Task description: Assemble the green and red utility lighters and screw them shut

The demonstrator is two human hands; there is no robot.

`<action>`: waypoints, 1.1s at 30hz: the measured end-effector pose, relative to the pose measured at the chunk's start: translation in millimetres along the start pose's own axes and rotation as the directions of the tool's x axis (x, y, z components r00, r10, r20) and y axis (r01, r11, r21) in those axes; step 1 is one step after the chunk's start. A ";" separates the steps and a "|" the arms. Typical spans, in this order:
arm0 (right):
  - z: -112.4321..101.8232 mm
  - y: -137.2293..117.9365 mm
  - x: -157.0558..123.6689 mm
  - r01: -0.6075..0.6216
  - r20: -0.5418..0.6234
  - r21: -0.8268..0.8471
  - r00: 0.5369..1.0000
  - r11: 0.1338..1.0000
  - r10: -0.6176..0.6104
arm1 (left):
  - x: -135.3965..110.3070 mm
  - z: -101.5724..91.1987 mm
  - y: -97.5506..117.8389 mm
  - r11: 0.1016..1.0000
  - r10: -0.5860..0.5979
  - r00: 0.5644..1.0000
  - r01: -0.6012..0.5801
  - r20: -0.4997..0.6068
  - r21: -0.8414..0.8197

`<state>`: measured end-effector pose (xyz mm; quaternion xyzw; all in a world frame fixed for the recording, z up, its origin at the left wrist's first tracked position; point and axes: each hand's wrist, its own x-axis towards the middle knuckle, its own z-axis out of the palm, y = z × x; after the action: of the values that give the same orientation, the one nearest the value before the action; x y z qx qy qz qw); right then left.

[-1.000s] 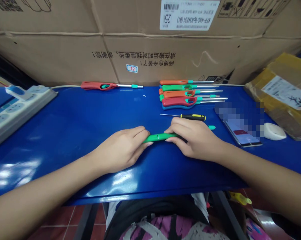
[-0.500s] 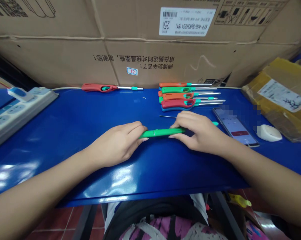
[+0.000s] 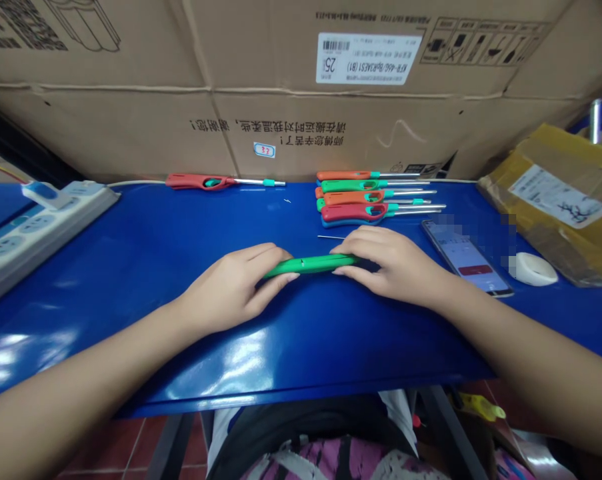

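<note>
Between my two hands lies a green stick lighter (image 3: 311, 265), held level just above or on the blue table, edge side up. My left hand (image 3: 243, 280) pinches its left end between thumb and fingers. At the other end, my right hand (image 3: 388, 260) grips it the same way, and its metal tube is out of sight behind that hand. A thin metal rod (image 3: 329, 237) lies on the table beyond my right fingers, partly covered by them.
Behind my right hand is a stack of several stick lighters (image 3: 355, 212); a red lighter (image 3: 198, 181) lies alone farther left. A phone (image 3: 465, 260), a white mouse (image 3: 535, 269) and a taped carton (image 3: 551, 193) are right. A power strip (image 3: 45, 223) lies left. A large cardboard box (image 3: 261, 107) stands behind.
The green lighter has shifted slightly left in my hands, and its teal tip no longer shows past my right hand. Both hands still grip it. The view has tilted slightly up.
</note>
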<state>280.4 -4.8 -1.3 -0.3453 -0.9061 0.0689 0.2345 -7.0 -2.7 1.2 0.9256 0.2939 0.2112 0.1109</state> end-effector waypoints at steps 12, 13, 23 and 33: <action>-5.1 1.5 -0.3 -0.005 0.043 0.026 0.999 1.000 0.004 | 3.3 -1.8 8.5 0.897 -0.295 0.952 0.304 0.078 -0.321; -4.7 1.5 -0.4 0.012 0.038 0.011 0.999 1.000 -0.013 | 5.0 -0.5 8.8 0.797 -0.388 0.910 0.410 0.144 -0.443; 3.6 -10.1 -4.1 0.119 -0.041 -0.043 0.992 0.992 -0.121 | 12.0 2.7 15.2 0.281 -0.487 0.822 0.468 0.295 -0.838; 8.9 -16.6 -2.6 0.114 -0.037 0.148 0.993 0.982 -0.110 | 4.0 9.2 19.4 0.636 -0.385 0.922 0.295 0.037 -0.713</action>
<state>268.0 -18.7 -5.3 -0.2759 -0.9130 0.1186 0.2761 9.7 -16.6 0.7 0.7249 0.3653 0.3370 0.4770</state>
